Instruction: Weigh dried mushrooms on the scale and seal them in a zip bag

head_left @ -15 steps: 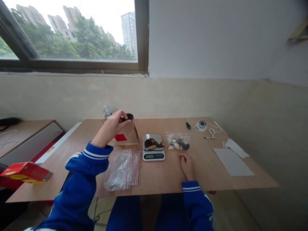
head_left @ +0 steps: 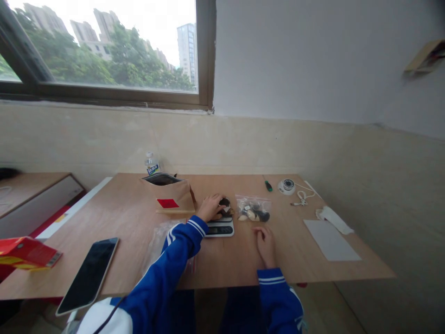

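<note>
A dark, glossy phone (head_left: 88, 274) lies nearest me on the bare wooden counter (head_left: 132, 218). My sleeve covers most of the crinkled clear bags (head_left: 160, 241). My right hand (head_left: 265, 244) rests flat, released, on the wood. My left hand (head_left: 211, 207) lies over the small scale (head_left: 219, 228), fingers on a dark lump (head_left: 225, 202); whether that grip is clenched, I cannot tell. Just right, a clear bag (head_left: 252, 209) holds pale and dark pieces. Behind stands a brown paper bag (head_left: 171, 196), red-labelled.

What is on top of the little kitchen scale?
The left hand rests on the small silver digital kitchen scale, touching dark brown pieces. The hand covers most of its platform.
</note>
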Action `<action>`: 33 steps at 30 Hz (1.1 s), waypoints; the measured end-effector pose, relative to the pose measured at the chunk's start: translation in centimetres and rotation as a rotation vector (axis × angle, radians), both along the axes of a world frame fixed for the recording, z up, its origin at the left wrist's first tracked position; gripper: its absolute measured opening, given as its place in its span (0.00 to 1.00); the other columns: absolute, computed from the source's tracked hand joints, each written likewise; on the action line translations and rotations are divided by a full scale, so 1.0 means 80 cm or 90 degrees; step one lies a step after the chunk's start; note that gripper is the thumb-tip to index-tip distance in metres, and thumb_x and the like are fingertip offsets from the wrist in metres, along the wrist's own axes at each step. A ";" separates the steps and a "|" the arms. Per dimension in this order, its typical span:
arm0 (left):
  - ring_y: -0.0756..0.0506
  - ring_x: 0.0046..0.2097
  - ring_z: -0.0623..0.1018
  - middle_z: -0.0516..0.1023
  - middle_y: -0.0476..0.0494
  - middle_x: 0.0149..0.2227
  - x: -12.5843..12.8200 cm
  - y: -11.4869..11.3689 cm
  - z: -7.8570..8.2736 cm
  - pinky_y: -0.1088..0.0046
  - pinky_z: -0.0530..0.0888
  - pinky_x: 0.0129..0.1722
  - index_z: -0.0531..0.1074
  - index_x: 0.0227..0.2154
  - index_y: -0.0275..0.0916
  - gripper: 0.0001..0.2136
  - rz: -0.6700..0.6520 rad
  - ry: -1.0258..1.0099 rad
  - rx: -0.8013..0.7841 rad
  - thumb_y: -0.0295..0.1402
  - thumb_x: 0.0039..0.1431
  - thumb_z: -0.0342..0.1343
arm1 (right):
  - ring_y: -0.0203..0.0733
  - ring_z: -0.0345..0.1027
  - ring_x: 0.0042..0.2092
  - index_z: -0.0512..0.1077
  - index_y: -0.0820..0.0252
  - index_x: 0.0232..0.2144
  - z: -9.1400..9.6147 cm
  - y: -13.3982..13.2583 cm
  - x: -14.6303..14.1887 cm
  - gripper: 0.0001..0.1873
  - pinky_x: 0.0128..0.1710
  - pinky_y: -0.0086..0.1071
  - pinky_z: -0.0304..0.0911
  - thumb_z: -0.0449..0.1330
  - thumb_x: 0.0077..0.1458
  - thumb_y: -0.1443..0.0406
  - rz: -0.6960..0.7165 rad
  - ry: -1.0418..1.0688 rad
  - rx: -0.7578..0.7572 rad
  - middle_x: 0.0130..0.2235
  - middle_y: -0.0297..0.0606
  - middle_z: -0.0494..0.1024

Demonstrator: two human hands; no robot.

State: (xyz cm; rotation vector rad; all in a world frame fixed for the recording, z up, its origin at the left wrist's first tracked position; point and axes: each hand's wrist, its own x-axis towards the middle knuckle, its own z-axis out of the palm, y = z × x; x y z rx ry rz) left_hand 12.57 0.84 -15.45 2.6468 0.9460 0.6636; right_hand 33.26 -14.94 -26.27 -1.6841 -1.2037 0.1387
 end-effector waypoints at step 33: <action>0.47 0.34 0.74 0.67 0.45 0.40 -0.199 -0.176 -0.073 0.74 0.68 0.28 0.67 0.41 0.45 0.13 0.424 0.036 -0.218 0.43 0.59 0.44 | 0.46 0.64 0.37 0.72 0.59 0.26 -0.003 -0.002 -0.002 0.13 0.41 0.40 0.60 0.47 0.50 0.66 -0.010 -0.042 -0.015 0.32 0.42 0.73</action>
